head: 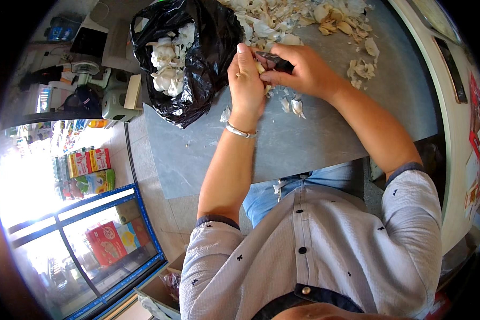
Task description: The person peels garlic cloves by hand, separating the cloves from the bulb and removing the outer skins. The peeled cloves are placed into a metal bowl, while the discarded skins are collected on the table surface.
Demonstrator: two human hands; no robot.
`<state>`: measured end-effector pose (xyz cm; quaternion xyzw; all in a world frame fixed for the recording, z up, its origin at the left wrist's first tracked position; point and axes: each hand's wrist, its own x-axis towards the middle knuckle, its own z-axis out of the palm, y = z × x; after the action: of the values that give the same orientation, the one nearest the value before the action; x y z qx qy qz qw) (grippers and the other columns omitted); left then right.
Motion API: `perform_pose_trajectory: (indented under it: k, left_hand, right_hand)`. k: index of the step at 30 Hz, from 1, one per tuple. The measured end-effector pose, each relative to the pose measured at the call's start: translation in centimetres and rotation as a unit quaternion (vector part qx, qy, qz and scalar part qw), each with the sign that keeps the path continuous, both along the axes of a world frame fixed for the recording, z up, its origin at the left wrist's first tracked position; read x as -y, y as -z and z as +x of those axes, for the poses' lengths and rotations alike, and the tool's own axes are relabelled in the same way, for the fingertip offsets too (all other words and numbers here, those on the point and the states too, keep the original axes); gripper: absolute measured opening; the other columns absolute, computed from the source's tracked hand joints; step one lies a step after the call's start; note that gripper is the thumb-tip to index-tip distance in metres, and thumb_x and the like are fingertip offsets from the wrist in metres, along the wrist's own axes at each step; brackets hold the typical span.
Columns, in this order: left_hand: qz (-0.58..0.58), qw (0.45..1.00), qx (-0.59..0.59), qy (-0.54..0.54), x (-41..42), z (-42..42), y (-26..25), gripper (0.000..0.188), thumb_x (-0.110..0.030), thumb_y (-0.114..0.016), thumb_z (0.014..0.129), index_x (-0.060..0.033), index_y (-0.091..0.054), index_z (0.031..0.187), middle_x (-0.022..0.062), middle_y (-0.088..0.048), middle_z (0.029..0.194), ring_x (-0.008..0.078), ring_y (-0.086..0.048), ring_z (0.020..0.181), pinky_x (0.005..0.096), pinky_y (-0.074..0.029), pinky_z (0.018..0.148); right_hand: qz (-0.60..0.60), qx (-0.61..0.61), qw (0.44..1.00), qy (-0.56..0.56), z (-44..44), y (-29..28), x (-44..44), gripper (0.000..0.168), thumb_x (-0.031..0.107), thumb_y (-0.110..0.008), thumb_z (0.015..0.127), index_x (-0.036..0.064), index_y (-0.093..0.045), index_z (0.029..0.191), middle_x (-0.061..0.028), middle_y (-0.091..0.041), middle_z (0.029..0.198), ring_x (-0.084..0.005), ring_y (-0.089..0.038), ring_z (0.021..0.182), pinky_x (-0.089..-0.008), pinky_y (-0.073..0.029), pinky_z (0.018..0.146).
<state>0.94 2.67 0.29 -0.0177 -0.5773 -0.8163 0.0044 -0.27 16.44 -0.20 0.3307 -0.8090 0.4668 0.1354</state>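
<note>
My left hand (245, 80), with a silver bracelet on its wrist, is closed around a pale garlic clove (259, 67) that is mostly covered by the fingers. Against it, my right hand (304, 71) grips a small dark tool (278, 61), which looks like a knife. Its edge meets the clove or lies very close to it. To the left of both hands, a black plastic bag (216, 52) lies open on the grey table (304, 140). Several white garlic bulbs (168, 80) sit inside the bag. Below my right hand lie loose bits of garlic skin (298, 107).
A heap of dry garlic skins (272, 20) covers the table's far side, with more scraps (362, 69) at the right. A white appliance (436, 80) stands along the right edge. At left are a grey-green scale-like device (118, 96) and a blue-edged glass display case (116, 236).
</note>
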Motion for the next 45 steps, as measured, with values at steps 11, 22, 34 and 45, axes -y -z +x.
perform_pose_trajectory:
  k: [11,22,34,45]
  left_hand:
    - [-0.035,0.993,-0.098,0.057,-0.3,0.2,0.2,0.024,-0.018,-0.039,0.094,0.0010,-0.051,0.103,0.0020,-0.049,0.074,0.0076,-0.045,0.057,0.0212,-0.043,0.051]
    - [-0.053,0.995,-0.072,0.052,1.1,0.5,-2.3,0.017,-0.012,-0.045,0.091,-0.0006,-0.054,0.099,0.0007,-0.049,0.072,0.0064,-0.043,0.057,0.0195,-0.037,0.047]
    - [-0.591,0.772,-0.180,0.148,3.7,9.1,-0.9,0.025,-0.009,-0.068,0.072,-0.0024,-0.060,0.094,0.0081,-0.056,0.084,0.0167,-0.053,0.058,0.0267,-0.044,0.054]
    - [-0.674,0.684,-0.278,0.026,3.2,0.9,0.9,0.017,-0.012,-0.057,0.080,-0.0013,-0.059,0.092,0.0150,-0.059,0.085,0.0284,-0.058,0.072,0.0346,-0.048,0.063]
  right_hand:
    - [-0.095,0.039,0.991,0.085,0.3,-0.8,0.1,0.022,0.021,-0.056,0.081,0.000,-0.054,0.082,-0.0160,-0.056,0.064,-0.0248,-0.056,0.056,-0.0334,-0.042,0.051]
    - [-0.096,0.108,0.980,0.134,-2.5,2.0,-1.5,0.026,0.026,-0.054,0.087,0.000,-0.054,0.085,0.0018,-0.045,0.056,-0.0047,-0.039,0.052,-0.0244,-0.032,0.045]
    - [-0.114,0.001,0.987,0.110,-2.2,2.3,-0.4,0.028,0.028,-0.056,0.083,0.000,-0.053,0.077,-0.0145,-0.053,0.058,-0.0240,-0.050,0.048,-0.0369,-0.037,0.048]
    - [-0.121,0.038,0.985,0.118,-2.8,2.2,-1.7,0.029,0.030,-0.054,0.086,0.003,-0.054,0.076,0.0001,-0.039,0.048,-0.0077,-0.035,0.044,-0.0274,-0.028,0.041]
